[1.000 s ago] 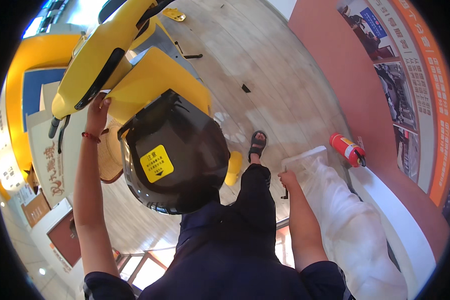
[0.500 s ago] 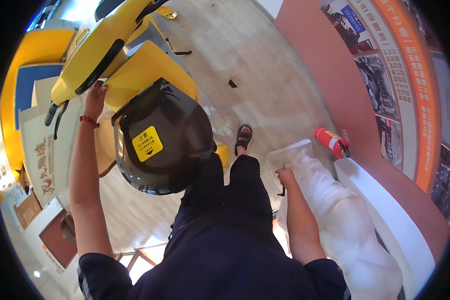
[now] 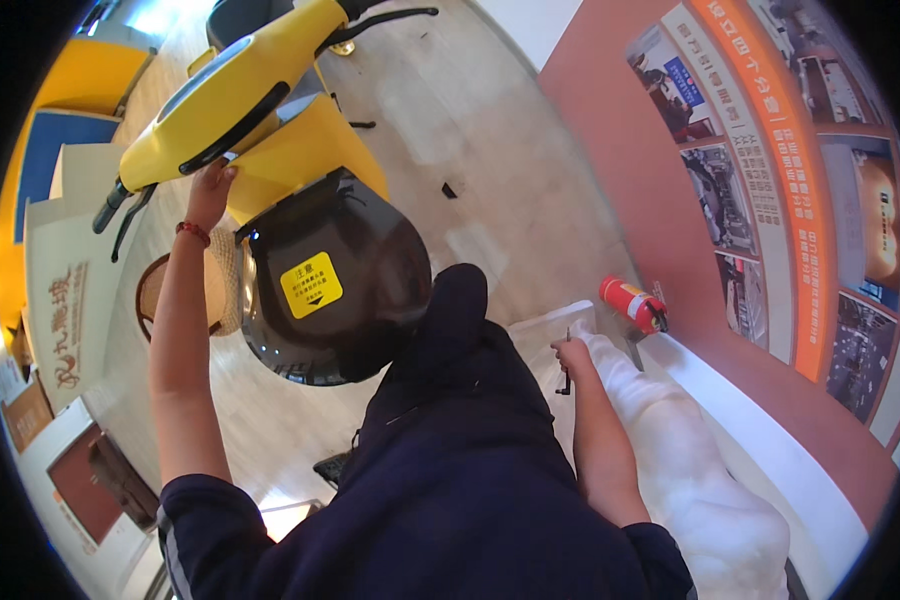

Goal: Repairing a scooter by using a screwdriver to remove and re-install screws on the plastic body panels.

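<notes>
My left hand (image 3: pixel 210 195) reaches up to a yellow scooter (image 3: pixel 215 105), its fingers closed at the lower edge of the handlebar cover; part of the fingers is hidden there. Below that hand, a glossy dark rounded part (image 3: pixel 370 265) of the scooter carries a yellow label. Low on the other side, my right hand (image 3: pixel 573 357) is closed round a slim dark tool (image 3: pixel 564 385) with a bent lower end. Its thin upper end sticks out above the fingers, and its exact kind cannot be told.
White plastic sheeting (image 3: pixel 670 450) lies bunched beside my right forearm. A red fire extinguisher (image 3: pixel 632 304) stands by the display wall (image 3: pixel 610 130). A woven chair (image 3: pixel 220 285) is left of the scooter's dark part. A small black piece (image 3: pixel 449 190) lies on the floor.
A sandaled foot ahead of me has gone from sight, and a bent knee now rises beside the dark part. The view has shifted slightly. Both hands keep their holds.
</notes>
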Tool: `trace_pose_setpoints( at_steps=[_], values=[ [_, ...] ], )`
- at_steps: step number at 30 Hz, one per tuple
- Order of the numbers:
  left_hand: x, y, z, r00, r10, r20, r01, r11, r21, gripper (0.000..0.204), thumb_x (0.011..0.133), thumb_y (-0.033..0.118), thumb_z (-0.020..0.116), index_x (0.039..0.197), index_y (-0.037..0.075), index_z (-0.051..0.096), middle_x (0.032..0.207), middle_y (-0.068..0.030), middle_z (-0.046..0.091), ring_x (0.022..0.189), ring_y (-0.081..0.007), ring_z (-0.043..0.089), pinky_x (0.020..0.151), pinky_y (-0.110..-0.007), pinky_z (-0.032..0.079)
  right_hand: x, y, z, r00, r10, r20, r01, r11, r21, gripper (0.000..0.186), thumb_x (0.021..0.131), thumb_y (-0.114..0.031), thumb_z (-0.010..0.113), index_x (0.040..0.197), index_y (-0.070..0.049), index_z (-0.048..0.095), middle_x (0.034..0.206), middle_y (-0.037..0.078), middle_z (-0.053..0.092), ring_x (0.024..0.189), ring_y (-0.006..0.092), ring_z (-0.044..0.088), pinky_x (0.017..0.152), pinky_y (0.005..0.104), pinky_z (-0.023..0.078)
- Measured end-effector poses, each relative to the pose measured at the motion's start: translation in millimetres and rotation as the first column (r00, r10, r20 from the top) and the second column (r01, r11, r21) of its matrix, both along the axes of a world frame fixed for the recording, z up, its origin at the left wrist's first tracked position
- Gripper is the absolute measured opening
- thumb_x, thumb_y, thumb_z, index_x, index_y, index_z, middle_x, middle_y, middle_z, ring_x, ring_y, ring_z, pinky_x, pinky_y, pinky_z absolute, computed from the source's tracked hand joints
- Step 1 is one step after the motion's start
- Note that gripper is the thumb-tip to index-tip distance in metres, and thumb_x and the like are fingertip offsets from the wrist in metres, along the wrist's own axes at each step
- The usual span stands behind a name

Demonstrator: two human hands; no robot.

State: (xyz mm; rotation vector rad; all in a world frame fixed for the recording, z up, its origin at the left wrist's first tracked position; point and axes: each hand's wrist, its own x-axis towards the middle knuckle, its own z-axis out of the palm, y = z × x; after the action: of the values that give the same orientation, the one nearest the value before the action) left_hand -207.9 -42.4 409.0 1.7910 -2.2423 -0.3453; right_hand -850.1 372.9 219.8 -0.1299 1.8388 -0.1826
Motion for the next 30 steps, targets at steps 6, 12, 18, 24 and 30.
trace_pose_setpoints(
  at_steps=[6, 12, 18, 24, 30],
  values=[
    [-1, 0, 2, 0.999, 0.013, -0.036, -0.011, 0.998, 0.056, 0.038, 0.095, 0.027, 0.061, 0.119, -0.003, 0.062, 0.113, -0.0249, 0.066, 0.112, -0.0412, 0.059, 0.096, -0.045, 0.045, -8, -18, 21, 0.999, -0.036, -0.026, 0.034, 0.998, -0.060, 0.012, 0.085, -0.016, 0.066, 0.084, -0.006, 0.058, 0.059, 0.001, 0.050, 0.041, 0.0113, 0.039, 0.038, 0.0288, 0.030],
    [3, -1, -1, 0.999, -0.014, -0.042, 0.018, 0.995, 0.101, 0.038, 0.097, 0.024, 0.059, 0.123, -0.005, 0.059, 0.117, -0.0230, 0.065, 0.115, -0.0345, 0.059, 0.098, -0.039, 0.044, -14, -15, 26, 0.999, -0.032, -0.037, 0.031, 0.999, -0.029, 0.012, 0.085, -0.016, 0.066, 0.086, -0.006, 0.060, 0.061, 0.001, 0.050, 0.042, 0.0111, 0.040, 0.038, 0.0285, 0.031],
    [-3, 1, 0, 0.993, -0.061, -0.105, 0.062, 0.998, 0.005, 0.038, 0.096, 0.028, 0.061, 0.119, -0.001, 0.063, 0.109, -0.0244, 0.067, 0.109, -0.0408, 0.060, 0.094, -0.043, 0.046, -33, -39, 29, 0.992, 0.081, -0.093, -0.083, 0.996, -0.019, 0.014, 0.087, -0.018, 0.064, 0.081, -0.007, 0.060, 0.060, 0.000, 0.049, 0.042, 0.0111, 0.040, 0.038, 0.0286, 0.030],
    [3, 7, -8, 0.989, 0.015, -0.147, -0.009, 0.999, 0.042, 0.037, 0.097, 0.029, 0.061, 0.117, -0.002, 0.064, 0.104, -0.0217, 0.068, 0.102, -0.0354, 0.063, 0.090, -0.041, 0.048, -50, -108, 41, 0.975, 0.212, -0.068, -0.218, 0.973, -0.081, 0.013, 0.088, -0.019, 0.064, 0.083, -0.007, 0.062, 0.059, 0.000, 0.049, 0.043, 0.0105, 0.042, 0.039, 0.0289, 0.031],
    [-1, 15, 2, 0.972, 0.197, -0.130, -0.163, 0.959, 0.232, 0.037, 0.099, 0.028, 0.060, 0.121, -0.002, 0.063, 0.102, -0.0134, 0.070, 0.098, -0.0190, 0.064, 0.090, -0.030, 0.046, -46, -208, 44, 0.941, 0.311, -0.136, -0.325, 0.940, -0.104, 0.018, 0.090, -0.021, 0.064, 0.078, -0.008, 0.062, 0.058, -0.003, 0.049, 0.044, 0.0088, 0.043, 0.041, 0.0279, 0.033]
  ],
)
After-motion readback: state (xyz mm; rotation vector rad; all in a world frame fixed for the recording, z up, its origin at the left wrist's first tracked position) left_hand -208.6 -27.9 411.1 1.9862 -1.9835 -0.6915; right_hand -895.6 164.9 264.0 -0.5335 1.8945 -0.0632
